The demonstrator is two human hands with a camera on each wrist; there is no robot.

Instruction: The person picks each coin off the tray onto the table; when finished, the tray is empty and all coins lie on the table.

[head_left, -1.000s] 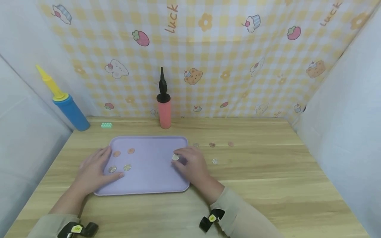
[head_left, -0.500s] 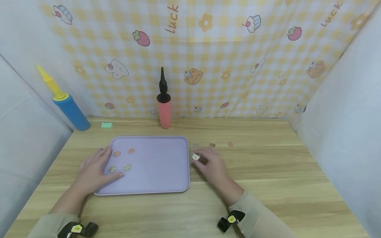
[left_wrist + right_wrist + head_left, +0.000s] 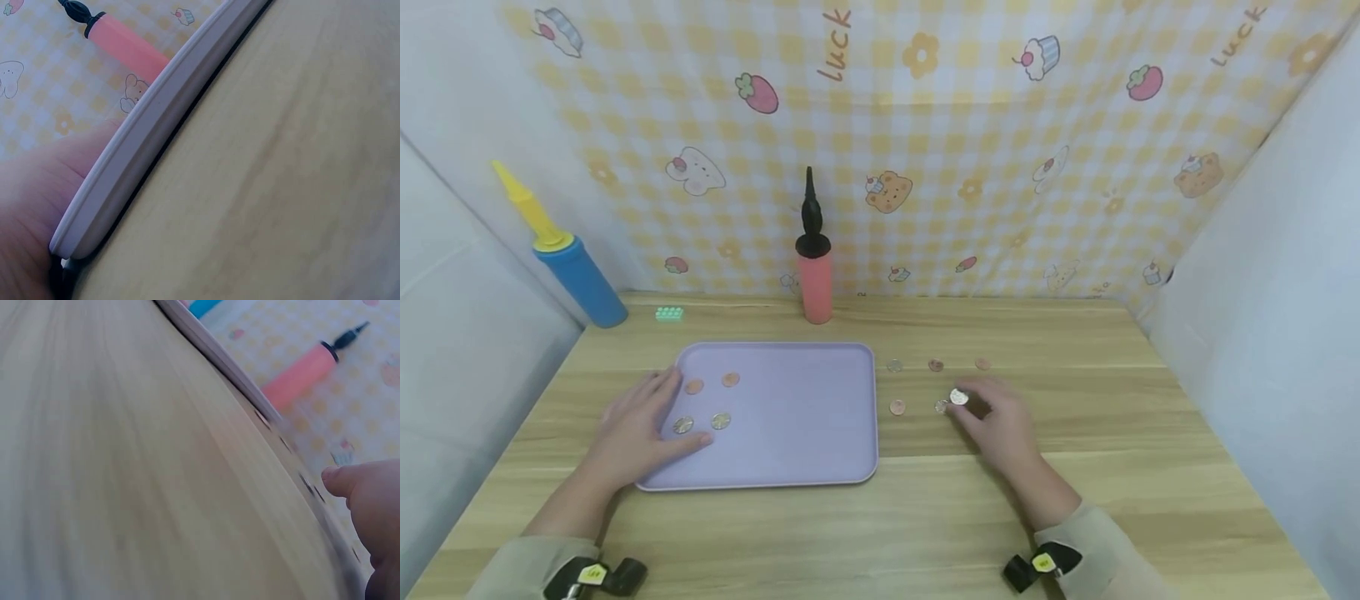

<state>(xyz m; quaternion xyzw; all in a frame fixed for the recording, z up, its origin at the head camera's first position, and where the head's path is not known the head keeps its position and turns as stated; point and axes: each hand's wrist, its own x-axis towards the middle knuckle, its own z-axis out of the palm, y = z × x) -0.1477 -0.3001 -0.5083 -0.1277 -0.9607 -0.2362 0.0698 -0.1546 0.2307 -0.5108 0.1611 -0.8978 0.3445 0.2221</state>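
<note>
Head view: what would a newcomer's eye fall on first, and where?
Probably the yellow checked cloth across the back, with a pink pump upright before it. Next, the lilac tray left of centre, with four coins on it and the left hand at its left edge. To its right, the right hand pinches a silvery coin.

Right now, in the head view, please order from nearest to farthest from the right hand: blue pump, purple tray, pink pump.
1. Purple tray, left of the right hand
2. Pink pump, behind the tray
3. Blue pump, far left
</note>
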